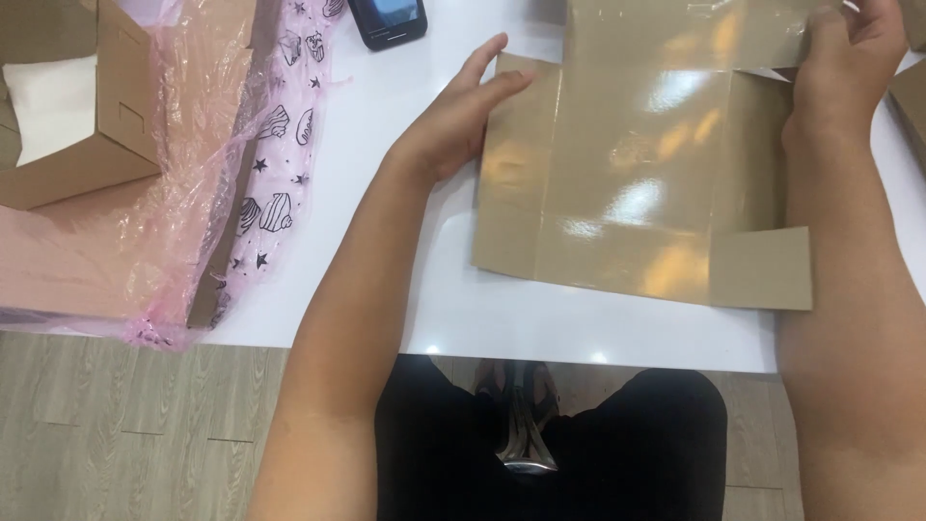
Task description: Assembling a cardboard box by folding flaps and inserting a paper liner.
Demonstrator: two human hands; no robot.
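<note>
A flat, glossy brown cardboard box blank [637,174] lies unfolded on the white table [367,145], with crease lines and side flaps showing. My left hand [458,111] rests on its left flap, fingers stretched out and pressing the edge down. At the blank's upper right, my right hand [844,63] grips a raised flap, fingers curled over the card.
A stack of flat brown card in a pink patterned plastic bag [193,193] lies at the left. A folded brown box [77,106] with white inside sits on it. A dark phone [388,19] lies at the table's far edge. Another brown card edge [912,106] shows at the right.
</note>
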